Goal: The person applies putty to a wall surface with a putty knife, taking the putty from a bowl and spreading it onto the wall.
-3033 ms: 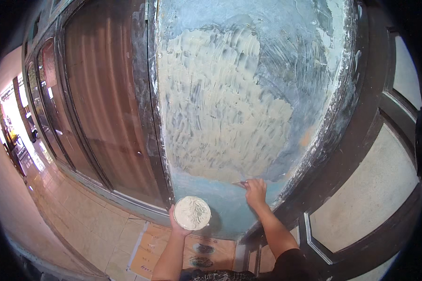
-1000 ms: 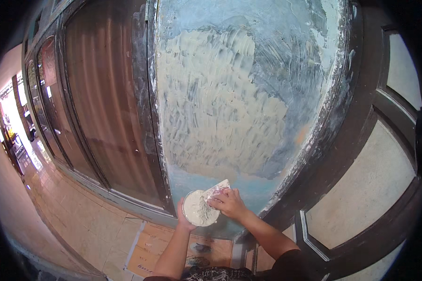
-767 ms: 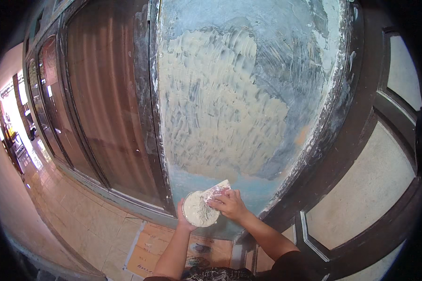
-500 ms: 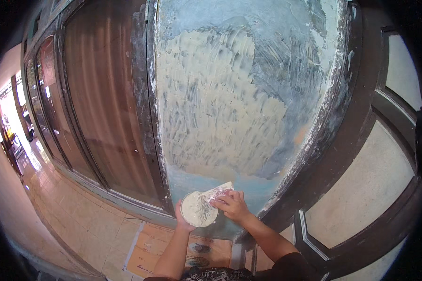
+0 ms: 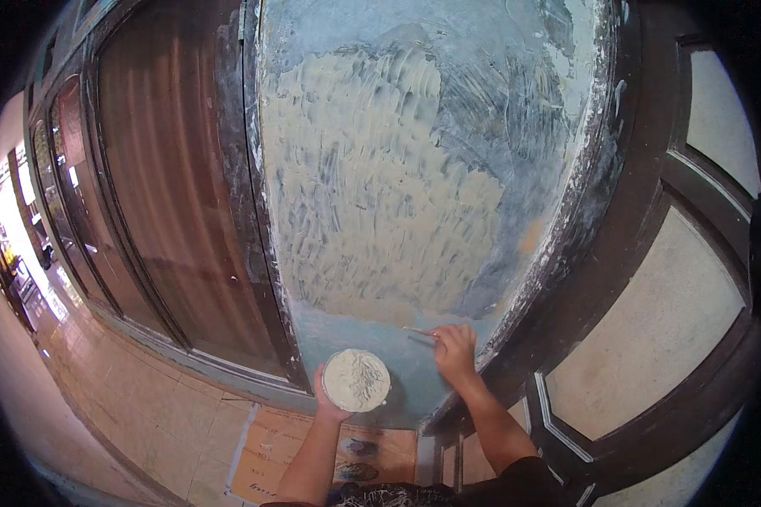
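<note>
My left hand (image 5: 328, 408) is closed round the side of a round tub (image 5: 366, 409), low in front of the wall. Cream-coloured putty (image 5: 353, 378) fills it, its surface ridged and scraped. To the right, my right hand (image 5: 457, 348) grips a flat putty scraper (image 5: 418, 332), seen nearly edge-on, with its blade toward the wall (image 5: 448, 380). Above the scraper a broad patch of cream putty (image 5: 380, 186) covers much of the blue-grey wall in short, uneven strokes. Whether the blade touches the wall, I cannot tell.
A dark-framed window (image 5: 169, 186) with a brown curtain stands on the left. Dark wooden framing with pale panels (image 5: 651, 321) rises on the right. Marked orange-brown sheeting (image 5: 271, 448) lies on the tiled floor (image 5: 161, 397) below.
My right hand has moved right and slightly up, taking the scraper off the tub toward the wall. The scraper is now turned edge-on. My left hand still holds the tub.
</note>
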A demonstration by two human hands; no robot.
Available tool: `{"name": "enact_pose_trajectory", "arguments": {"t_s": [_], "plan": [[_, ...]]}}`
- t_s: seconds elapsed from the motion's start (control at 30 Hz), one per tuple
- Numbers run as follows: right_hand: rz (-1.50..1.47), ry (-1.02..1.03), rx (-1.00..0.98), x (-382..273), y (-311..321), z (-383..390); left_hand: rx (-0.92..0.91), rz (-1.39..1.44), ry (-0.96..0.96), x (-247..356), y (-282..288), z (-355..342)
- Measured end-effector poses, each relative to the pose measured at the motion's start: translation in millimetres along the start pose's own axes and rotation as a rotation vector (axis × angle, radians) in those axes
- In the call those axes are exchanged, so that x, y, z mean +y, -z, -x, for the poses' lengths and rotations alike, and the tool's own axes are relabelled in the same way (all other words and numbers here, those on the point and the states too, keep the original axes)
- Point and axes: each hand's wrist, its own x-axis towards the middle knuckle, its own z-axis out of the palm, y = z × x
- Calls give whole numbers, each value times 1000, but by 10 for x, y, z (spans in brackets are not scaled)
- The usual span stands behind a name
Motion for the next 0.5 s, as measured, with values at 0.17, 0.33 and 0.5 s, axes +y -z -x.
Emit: {"name": "enact_pose_trajectory", "arguments": {"t_s": [0.17, 0.33, 0.5], "plan": [[40, -141, 77, 338, 30, -152, 84, -21, -36, 24, 102, -20], [6, -140, 92, 335, -68, -227, 68, -13, -52, 63, 130, -15], [35, -190, 86, 336, -91, -316, 60, -48, -54, 89, 31, 5]]}}
